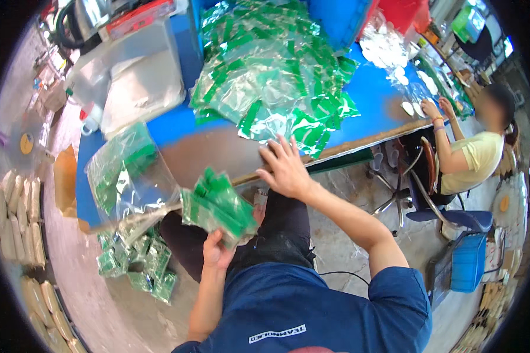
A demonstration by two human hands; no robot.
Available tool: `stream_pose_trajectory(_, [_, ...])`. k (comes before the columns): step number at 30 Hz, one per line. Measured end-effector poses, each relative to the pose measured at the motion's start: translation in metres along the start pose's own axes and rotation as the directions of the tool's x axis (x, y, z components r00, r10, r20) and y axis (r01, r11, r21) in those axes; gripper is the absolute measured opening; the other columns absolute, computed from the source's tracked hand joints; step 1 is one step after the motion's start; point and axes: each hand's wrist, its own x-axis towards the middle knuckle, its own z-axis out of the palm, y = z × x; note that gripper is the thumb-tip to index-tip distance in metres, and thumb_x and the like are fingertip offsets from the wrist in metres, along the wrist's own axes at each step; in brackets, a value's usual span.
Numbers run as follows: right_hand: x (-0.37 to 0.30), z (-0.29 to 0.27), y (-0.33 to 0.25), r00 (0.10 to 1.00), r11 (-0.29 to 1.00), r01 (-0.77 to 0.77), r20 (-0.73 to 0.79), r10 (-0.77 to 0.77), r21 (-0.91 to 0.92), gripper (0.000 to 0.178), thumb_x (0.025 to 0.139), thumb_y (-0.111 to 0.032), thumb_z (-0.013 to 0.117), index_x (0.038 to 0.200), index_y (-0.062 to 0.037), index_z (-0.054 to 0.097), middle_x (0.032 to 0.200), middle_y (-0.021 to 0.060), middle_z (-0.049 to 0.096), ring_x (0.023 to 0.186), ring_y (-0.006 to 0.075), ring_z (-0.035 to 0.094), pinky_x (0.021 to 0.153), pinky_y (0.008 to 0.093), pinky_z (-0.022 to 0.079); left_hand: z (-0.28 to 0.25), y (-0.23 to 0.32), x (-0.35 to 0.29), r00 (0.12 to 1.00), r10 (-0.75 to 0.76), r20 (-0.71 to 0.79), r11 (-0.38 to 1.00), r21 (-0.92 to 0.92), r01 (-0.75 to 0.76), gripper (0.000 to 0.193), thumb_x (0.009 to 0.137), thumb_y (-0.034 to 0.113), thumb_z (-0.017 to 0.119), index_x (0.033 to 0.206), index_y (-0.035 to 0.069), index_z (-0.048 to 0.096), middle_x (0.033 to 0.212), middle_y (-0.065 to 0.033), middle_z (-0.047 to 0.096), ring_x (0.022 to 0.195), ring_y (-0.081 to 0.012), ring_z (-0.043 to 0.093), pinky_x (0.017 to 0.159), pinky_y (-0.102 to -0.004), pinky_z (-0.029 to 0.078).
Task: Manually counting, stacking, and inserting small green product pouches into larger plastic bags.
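My left hand (218,250) is closed on a fanned stack of clear plastic packets with green bands (215,203), held above my lap just off the table's near edge. Spread fingers show on my right hand (285,167), which is at the table edge by the front of a large heap of similar green-and-clear packets (265,70). I see nothing held in it; whether its fingertips touch the nearest packets I cannot tell. A big clear bag with green packets inside (123,170) lies on the table's left end, partly over the edge.
More packets (138,262) hang or lie below the table's left end. A translucent bin (141,88) stands at the back left, beside a metal kettle (91,20). On the right a co-worker (471,141) sits handling small white pieces. A blue crate (468,262) stands at the lower right.
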Motion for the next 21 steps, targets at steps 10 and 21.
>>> stream_pose_trajectory(10, [0.003, -0.001, -0.033, 0.999, 0.996, 0.031, 0.012, -0.032, 0.082, 0.042, 0.09, -0.015, 0.062, 0.128, -0.0013, 0.056, 0.132, 0.0217, 0.052, 0.125, 0.0407, 0.048, 0.104, 0.0502, 0.039, 0.003, -0.011, 0.03, 0.995, -0.029, -0.095, 0.976, -0.217, 0.008, 0.048, 0.088, 0.004, 0.069, 0.133, -0.001, 0.054, 0.134, -0.0141, 0.061, 0.127, -0.0321, 0.056, 0.115, -0.0483, 0.041])
stream_pose_trajectory(21, [-0.048, -0.039, 0.047, 0.953, 0.943, -0.302, -0.024, 0.302, -0.142, 0.065, 0.085, -0.033, 0.074, 0.139, -0.005, 0.051, 0.147, 0.0217, 0.044, 0.136, 0.0448, 0.04, 0.111, 0.0541, 0.035, 0.024, -0.012, 0.033, 0.987, 0.025, -0.157, 0.996, -0.078, -0.037, 0.057, 0.091, 0.009, 0.067, 0.142, 0.002, 0.044, 0.14, -0.0132, 0.055, 0.133, -0.0314, 0.051, 0.115, -0.0555, 0.038])
